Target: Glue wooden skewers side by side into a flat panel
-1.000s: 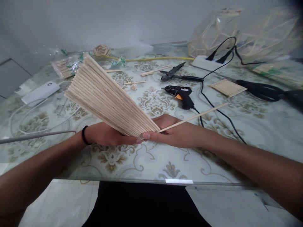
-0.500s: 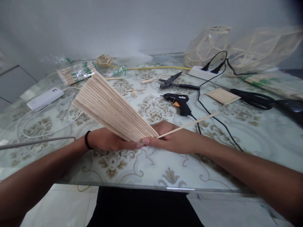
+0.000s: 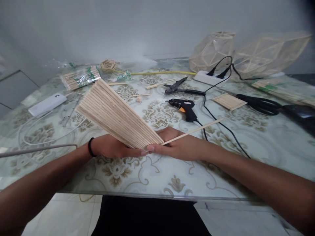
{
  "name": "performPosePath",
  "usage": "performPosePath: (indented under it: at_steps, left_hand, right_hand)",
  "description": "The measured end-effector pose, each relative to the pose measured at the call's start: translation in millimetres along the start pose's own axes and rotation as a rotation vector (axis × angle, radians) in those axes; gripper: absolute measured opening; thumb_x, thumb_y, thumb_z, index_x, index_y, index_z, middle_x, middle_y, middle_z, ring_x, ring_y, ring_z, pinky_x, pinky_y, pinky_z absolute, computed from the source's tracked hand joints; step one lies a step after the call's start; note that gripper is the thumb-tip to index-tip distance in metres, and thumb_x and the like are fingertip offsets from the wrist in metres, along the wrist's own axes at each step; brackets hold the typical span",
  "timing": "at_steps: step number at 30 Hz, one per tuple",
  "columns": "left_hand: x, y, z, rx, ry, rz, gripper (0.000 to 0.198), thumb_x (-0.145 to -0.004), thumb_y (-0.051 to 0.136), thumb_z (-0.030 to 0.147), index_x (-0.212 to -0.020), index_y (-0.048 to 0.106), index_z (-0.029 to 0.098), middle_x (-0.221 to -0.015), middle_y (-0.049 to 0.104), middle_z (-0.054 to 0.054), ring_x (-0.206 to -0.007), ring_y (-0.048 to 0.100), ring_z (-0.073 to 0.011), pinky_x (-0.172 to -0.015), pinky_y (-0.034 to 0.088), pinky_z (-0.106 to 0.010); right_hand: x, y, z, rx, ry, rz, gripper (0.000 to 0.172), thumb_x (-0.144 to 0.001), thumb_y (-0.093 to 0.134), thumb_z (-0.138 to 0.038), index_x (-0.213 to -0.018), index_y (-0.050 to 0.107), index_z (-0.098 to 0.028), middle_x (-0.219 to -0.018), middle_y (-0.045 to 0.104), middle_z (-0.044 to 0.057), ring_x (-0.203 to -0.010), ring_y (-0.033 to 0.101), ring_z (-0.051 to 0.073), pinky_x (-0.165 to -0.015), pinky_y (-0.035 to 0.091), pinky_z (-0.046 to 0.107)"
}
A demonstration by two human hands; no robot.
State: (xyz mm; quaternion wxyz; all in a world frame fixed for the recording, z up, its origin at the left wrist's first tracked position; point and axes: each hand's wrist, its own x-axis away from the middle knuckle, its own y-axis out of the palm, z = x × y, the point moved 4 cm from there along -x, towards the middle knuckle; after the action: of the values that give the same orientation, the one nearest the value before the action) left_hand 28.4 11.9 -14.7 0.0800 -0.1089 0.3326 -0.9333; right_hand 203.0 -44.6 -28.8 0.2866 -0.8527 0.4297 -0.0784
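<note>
Both hands grip a fan-shaped panel of thin wooden sticks (image 3: pixel 118 114), laid side by side and narrowing towards me. My left hand (image 3: pixel 115 146) is closed along its lower left edge, thumb on the near end and fingers hidden underneath. At the narrow right corner my right hand (image 3: pixel 169 144) is closed, its thumb pressed on the sticks and its other fingers partly behind. A single wooden stick (image 3: pixel 194 131) slants from that corner over my right hand, out to the right. Beyond the hands a black glue gun (image 3: pixel 185 108) lies on the table.
Pliers (image 3: pixel 177 87), scissors (image 3: pixel 258 103) and a small stick panel (image 3: pixel 229 101) lie behind my right hand. A power strip (image 3: pixel 209 78) with black cables stands farther back. At left are a white power bank (image 3: pixel 48 104) and bagged sticks (image 3: pixel 81 77). Stick-framed shapes (image 3: pixel 211 52) stand back right.
The view has shifted slightly, so the table things sit a little lower and more to the left at right. My hands keep their hold on the stick panel.
</note>
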Motion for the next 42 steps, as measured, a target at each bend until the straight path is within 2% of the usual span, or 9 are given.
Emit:
performPosePath:
  at_steps: [11, 16, 22, 34, 42]
  left_hand:
    - [-0.8, -0.2, 2.4, -0.017, 0.026, 0.008, 0.042, -0.103, 0.058, 0.039, -0.139, 0.069, 0.022, -0.142, 0.072, -0.003, -0.126, 0.069, -0.0251, -0.122, 0.042, -0.034]
    - [-0.5, 0.2, 2.0, -0.015, 0.02, 0.008, 0.041, -0.101, 0.06, 0.043, -0.138, 0.071, 0.028, -0.14, 0.074, -0.001, -0.126, 0.069, -0.0255, -0.121, 0.044, -0.034]
    - [-0.3, -0.8, 3.3, -0.012, 0.035, 0.013, 0.042, -0.102, 0.059, 0.039, -0.138, 0.07, 0.02, -0.142, 0.072, -0.005, -0.128, 0.068, -0.0259, -0.121, 0.044, -0.034]
    - [-0.2, 0.4, 3.3, -0.004, 0.042, 0.016, 0.038, -0.102, 0.06, 0.041, -0.133, 0.073, 0.023, -0.14, 0.073, -0.004, -0.124, 0.07, -0.0254, -0.119, 0.045, -0.034]
    - [-0.1, 0.3, 3.5, 0.018, 0.028, 0.016, 0.033, -0.101, 0.061, 0.036, -0.127, 0.076, 0.021, -0.135, 0.075, -0.004, -0.124, 0.07, -0.0251, -0.119, 0.045, -0.034]
  right_hand:
    - [-0.2, -1.0, 0.2, 0.012, 0.042, -0.004, 0.046, -0.104, 0.056, -0.057, -0.081, 0.064, -0.018, -0.072, 0.056, -0.001, -0.066, 0.053, 0.014, -0.06, 0.04, 0.027]
    - [-1.4, -0.7, -2.4, 0.032, 0.029, -0.017, 0.051, -0.106, 0.051, -0.058, -0.081, 0.064, -0.016, -0.074, 0.056, 0.0, -0.067, 0.051, 0.014, -0.061, 0.039, 0.028]
    - [0.0, 0.7, 0.2, 0.039, 0.045, -0.01, 0.055, -0.106, 0.049, -0.062, -0.077, 0.062, -0.017, -0.072, 0.054, -0.001, -0.065, 0.047, 0.013, -0.061, 0.037, 0.027]
    - [-1.0, 0.3, -2.9, 0.036, 0.038, -0.016, 0.054, -0.107, 0.047, -0.06, -0.08, 0.065, -0.017, -0.074, 0.058, 0.001, -0.067, 0.052, 0.014, -0.063, 0.04, 0.028]
    - [-1.0, -0.2, -2.6, 0.045, 0.032, -0.014, 0.052, -0.107, 0.046, -0.059, -0.079, 0.061, -0.018, -0.072, 0.054, -0.001, -0.066, 0.05, 0.013, -0.061, 0.039, 0.026]
